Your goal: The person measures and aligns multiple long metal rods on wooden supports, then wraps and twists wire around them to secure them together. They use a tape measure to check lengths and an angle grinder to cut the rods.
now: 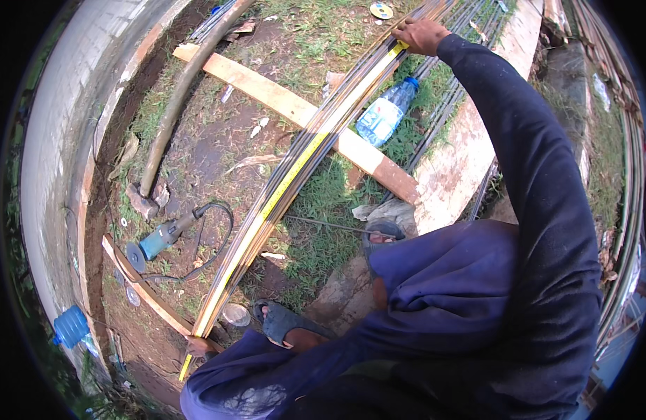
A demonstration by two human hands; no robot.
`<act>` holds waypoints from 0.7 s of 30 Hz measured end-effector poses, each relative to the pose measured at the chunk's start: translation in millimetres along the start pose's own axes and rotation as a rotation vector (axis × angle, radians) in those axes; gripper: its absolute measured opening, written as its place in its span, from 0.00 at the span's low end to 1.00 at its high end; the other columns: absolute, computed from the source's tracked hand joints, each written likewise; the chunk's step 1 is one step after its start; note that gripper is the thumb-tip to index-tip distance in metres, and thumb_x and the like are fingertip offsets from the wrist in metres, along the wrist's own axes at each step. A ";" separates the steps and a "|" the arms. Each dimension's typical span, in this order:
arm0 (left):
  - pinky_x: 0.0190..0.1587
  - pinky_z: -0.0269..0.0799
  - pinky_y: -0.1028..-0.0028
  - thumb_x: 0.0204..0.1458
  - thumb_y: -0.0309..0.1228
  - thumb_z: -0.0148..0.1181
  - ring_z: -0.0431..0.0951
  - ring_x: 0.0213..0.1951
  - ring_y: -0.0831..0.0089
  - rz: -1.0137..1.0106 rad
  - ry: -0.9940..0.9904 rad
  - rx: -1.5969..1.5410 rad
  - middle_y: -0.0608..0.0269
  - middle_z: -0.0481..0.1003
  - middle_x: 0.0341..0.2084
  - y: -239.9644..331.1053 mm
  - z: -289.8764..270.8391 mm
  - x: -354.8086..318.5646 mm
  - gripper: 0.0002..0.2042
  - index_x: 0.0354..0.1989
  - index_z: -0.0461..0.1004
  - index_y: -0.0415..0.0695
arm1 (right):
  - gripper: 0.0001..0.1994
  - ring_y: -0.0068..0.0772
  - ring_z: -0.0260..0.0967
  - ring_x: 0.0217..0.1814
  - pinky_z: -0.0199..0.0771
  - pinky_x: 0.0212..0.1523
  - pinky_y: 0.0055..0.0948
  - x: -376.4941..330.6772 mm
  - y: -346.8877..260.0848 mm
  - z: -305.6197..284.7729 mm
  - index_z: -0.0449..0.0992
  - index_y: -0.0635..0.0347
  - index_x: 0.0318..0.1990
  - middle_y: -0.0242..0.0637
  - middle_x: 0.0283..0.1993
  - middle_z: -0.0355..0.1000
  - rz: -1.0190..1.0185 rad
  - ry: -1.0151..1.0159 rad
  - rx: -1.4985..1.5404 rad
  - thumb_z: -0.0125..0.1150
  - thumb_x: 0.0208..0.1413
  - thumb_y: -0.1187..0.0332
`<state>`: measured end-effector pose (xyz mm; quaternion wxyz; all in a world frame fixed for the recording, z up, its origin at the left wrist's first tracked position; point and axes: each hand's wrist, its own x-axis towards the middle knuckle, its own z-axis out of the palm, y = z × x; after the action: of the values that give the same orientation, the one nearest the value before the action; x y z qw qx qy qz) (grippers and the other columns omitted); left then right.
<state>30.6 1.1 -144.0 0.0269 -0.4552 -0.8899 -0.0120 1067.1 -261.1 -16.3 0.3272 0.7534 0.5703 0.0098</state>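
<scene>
A bundle of long, thin metal rods [249, 241] slants from my lower left to the upper right, resting across a wooden plank [267, 92]. Along the rods lies the yellow blade of a tape measure [289, 175]. At the far end, my right hand [421, 36] is closed over the tape and the rods' edge. My left hand [202, 346], partly hidden by my knee, grips the near end, where the tape sticks out past the rods. A plastic bottle with a blue cap [382, 115] lies just right of the bundle.
Left of the rods lies a blue angle grinder [158, 240] with its cord. A wooden pole [176, 115] leans beyond it. A blue water jug [71, 327] lies near the concrete edging at left. More rods [445, 98] and a wide board [470, 154] run along the right.
</scene>
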 end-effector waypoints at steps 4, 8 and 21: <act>0.59 0.66 0.49 0.63 0.61 0.46 0.72 0.56 0.36 -0.014 0.003 0.006 0.29 0.72 0.54 -3.4 -0.2 -1.6 0.40 0.61 0.68 0.27 | 0.28 0.48 0.72 0.62 0.79 0.58 0.43 -1.0 1.1 18.1 0.62 0.54 0.65 0.42 0.60 0.71 0.013 0.081 0.069 0.63 0.61 0.58; 0.59 0.66 0.49 0.63 0.61 0.46 0.72 0.56 0.36 -0.019 0.003 0.008 0.29 0.73 0.53 -4.0 2.1 -3.2 0.40 0.60 0.68 0.27 | 0.29 0.50 0.71 0.61 0.80 0.56 0.43 1.4 -0.1 35.0 0.62 0.53 0.66 0.41 0.61 0.68 0.041 0.088 0.078 0.65 0.60 0.59; 0.58 0.66 0.49 0.63 0.61 0.47 0.73 0.55 0.36 -0.042 0.019 0.021 0.29 0.73 0.52 -7.5 4.2 -6.9 0.40 0.60 0.68 0.26 | 0.27 0.50 0.71 0.62 0.77 0.60 0.42 3.6 -1.8 41.7 0.61 0.54 0.67 0.42 0.63 0.69 0.010 0.073 0.079 0.61 0.64 0.60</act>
<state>28.3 -8.6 -148.5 0.0397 -0.4358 -0.8992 -0.0075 1083.0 -277.8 -51.3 0.2760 0.7678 0.5779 0.0165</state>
